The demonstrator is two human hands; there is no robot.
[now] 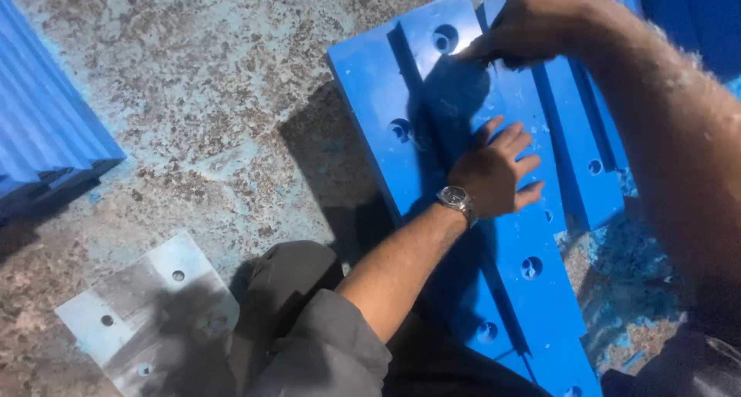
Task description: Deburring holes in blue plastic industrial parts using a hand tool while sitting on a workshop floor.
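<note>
Head view | left hand (pixel 494 169) flat, fingers spread on blue panel (pixel 432 135) | right hand (pixel 532 23) grip pinched, contents unclear

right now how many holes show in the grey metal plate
3 in the grey metal plate: one near its upper edge, one by the left edge, one near the bottom. Shadow may hide more.

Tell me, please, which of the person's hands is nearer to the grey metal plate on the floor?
Left. The left hand lies flat on the blue slab, up-right of the grey metal plate; the right hand is farther up.

Grey rolled sleeve, silver wristwatch (pixel 456 199) on left wrist.
</note>
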